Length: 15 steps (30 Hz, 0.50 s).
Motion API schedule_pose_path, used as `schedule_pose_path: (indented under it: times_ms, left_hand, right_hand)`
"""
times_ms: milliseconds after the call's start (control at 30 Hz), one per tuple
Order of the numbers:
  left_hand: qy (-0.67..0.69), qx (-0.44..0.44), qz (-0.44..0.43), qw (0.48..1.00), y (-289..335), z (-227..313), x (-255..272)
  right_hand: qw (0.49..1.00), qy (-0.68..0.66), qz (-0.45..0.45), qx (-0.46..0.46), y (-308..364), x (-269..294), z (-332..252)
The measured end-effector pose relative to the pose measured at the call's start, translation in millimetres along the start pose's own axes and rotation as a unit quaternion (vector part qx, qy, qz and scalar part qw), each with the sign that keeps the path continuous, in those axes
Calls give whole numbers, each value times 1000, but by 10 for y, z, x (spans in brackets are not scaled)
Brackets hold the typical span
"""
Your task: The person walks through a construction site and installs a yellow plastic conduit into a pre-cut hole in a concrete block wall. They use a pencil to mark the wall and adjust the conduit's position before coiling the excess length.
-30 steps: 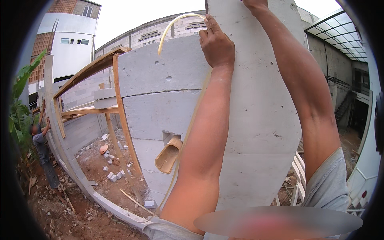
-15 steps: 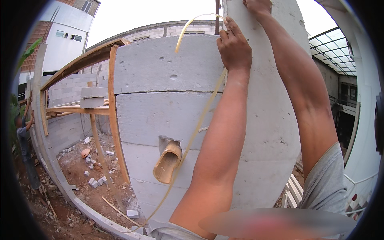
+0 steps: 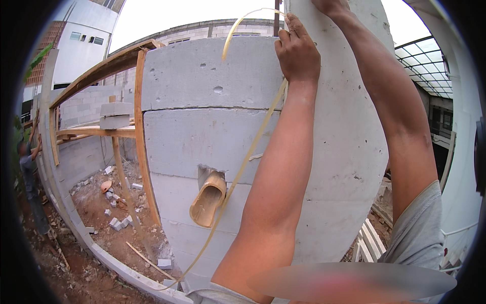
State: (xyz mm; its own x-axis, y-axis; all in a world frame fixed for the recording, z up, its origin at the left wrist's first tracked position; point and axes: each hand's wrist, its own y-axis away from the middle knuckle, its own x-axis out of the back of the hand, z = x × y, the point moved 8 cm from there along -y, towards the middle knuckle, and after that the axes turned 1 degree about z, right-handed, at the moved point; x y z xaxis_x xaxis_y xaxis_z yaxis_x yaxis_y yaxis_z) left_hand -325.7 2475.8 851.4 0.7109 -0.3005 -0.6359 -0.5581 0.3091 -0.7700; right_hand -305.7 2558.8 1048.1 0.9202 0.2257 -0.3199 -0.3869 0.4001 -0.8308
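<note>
Left grip [image 3: 297, 50] closed around a thin yellowish hose [image 3: 243, 172], pinning it against the upper edge of the grey concrete block wall [image 3: 202, 131]; hose arcs up over the wall top above the hand and hangs down beneath it, crossing the wall face and passing just beside a tan pipe stub [image 3: 208, 198] that juts from the blocks. Left forearm raised near vertical, knuckles toward the camera; right hand [image 3: 331, 5] reaches higher onto the wall top, mostly cut off by the frame, grip state cannot be told.
</note>
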Motion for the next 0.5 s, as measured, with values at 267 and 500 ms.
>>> schedule_pose_path:
  times_ms: [267, 500]
  left_hand:
    - [12, 8, -35, 999, -3, -41, -18]
    - [16, 5, -35, 999, -18, -19, -23]
  right_hand:
    - [995, 62, -82, -16, 29, 3, 74]
    - [997, -75, 13, -28, 48, 126, 223]
